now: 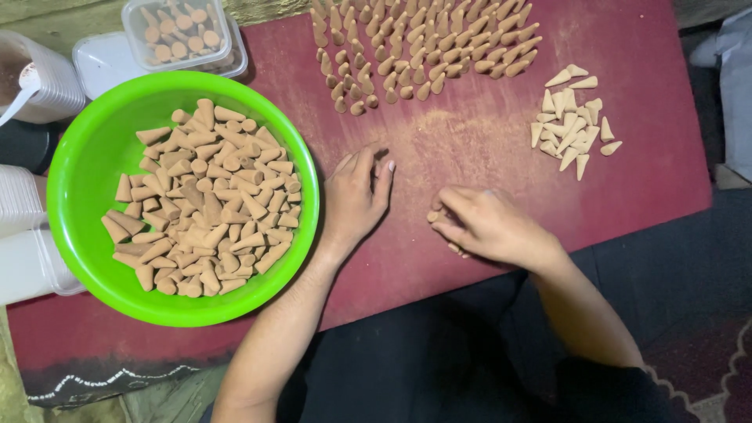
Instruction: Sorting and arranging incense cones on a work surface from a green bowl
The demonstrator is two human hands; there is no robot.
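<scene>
My left hand [356, 196] rests palm down on the dark red board [470, 149], fingers spread, just right of the green bowl's rim [309, 184]. The bowl is filled with several tan cones [204, 204]. My right hand [486, 225] lies on the board with its fingers curled around a small tan cone [433, 215] at the fingertips. Upright tan cones [423, 47] stand in rows at the far edge of the board. A loose pile of paler cones [572, 125] lies to the right.
A clear plastic box [180, 35] holding more cones sits on a white lid at the back left. Stacked clear cups [47, 78] and white containers [23, 235] stand at the left edge. Dark cloth covers my lap below the board.
</scene>
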